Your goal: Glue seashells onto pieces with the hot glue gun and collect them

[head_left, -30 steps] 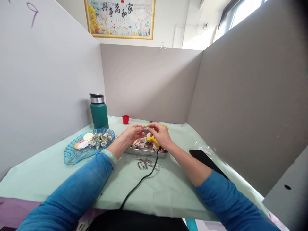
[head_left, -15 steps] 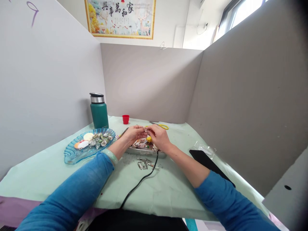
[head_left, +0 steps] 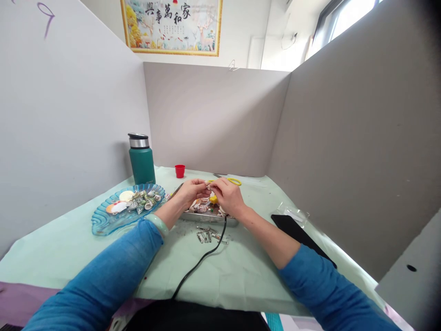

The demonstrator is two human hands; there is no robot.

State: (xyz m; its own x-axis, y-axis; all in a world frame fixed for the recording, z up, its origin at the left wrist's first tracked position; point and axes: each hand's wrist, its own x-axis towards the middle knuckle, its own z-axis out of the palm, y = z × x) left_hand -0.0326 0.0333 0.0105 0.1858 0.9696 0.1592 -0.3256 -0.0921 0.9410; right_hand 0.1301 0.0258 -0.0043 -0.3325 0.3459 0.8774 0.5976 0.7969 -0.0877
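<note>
My left hand (head_left: 190,191) and my right hand (head_left: 227,195) meet above a metal tray (head_left: 196,216) at the middle of the table. Both pinch a small pale piece, likely a shell, between their fingertips (head_left: 208,186). The tray holds several shells and a yellow tool (head_left: 213,199) whose black cord (head_left: 200,262) runs toward me. Several small metal clips (head_left: 206,236) lie on the green cloth just in front of the tray.
A blue glass dish (head_left: 103,223) with several shells sits at the left. Behind it stand a green flask (head_left: 141,159) and a small red cup (head_left: 179,171). Yellow-handled scissors (head_left: 231,180) lie behind the hands. A black flat object (head_left: 292,230) and a clear bag (head_left: 292,214) lie at right. Grey partitions enclose the table.
My right hand has shifted slightly left and lower over the tray, now covering most of the yellow tool. The hands stay pinched together.
</note>
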